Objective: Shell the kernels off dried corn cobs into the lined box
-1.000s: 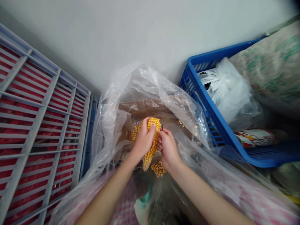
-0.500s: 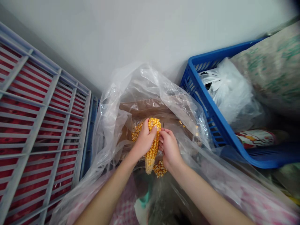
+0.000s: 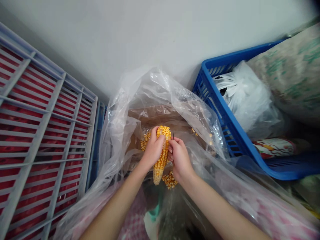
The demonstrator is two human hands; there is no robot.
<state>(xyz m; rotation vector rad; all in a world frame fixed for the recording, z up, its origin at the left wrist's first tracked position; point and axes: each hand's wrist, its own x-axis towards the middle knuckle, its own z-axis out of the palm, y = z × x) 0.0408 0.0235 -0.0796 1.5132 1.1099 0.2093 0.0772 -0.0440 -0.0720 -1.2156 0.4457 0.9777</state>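
Observation:
My left hand [image 3: 153, 149] is wrapped round an ear of corn [image 3: 162, 159], which stands tilted with its pale, narrow end toward me. Close against the ear's right side, my right hand [image 3: 179, 154] pinches a thin dark pointed tool [image 3: 173, 134]; only its tip shows above the fingers, so its kind is hidden. Both hands are over a clear plastic bag [image 3: 120, 110] with its mouth wide open. Loose corn kernels [image 3: 170, 180] lie in the bag below my right hand, and more kernels [image 3: 145, 141] are heaped behind my left hand.
A pale slatted plastic crate [image 3: 47, 110] with red behind its slats stands at the left. At the right, a blue basket [image 3: 210, 76] holds a white plastic bag [image 3: 245, 96] and a patterned sack [image 3: 292, 70]. A white wall [image 3: 150, 33] rises behind.
The ear has shifted slightly left with my left hand, its narrow end swinging a little to the left. My right hand has moved slightly left beside it, still pinching the dark tool.

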